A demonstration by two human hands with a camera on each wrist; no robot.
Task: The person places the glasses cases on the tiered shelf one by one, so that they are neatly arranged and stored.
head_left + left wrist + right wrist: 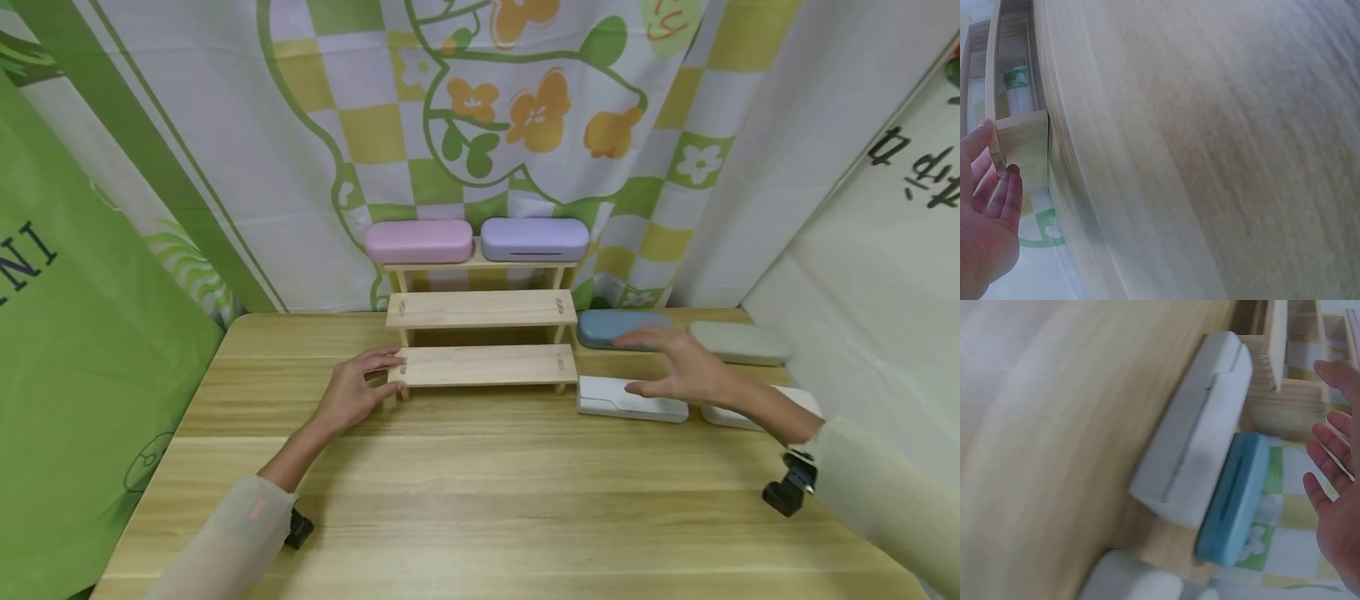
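Shelf end pinched by left hand, right hand spread near blue case

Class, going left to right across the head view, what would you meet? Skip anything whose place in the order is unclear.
Left hand → pink case → lilac case → blue case → pale green case.

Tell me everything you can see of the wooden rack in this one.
The rack looks like pale, grained wood, with three flat tiers stepping up toward the back on upright supports. Small joint marks show near the ends of the lower two. It stands upright on the table, before the curtain. A pink case and a purple case lie side by side on top, and the left hand holds the left end of the lowest tier.
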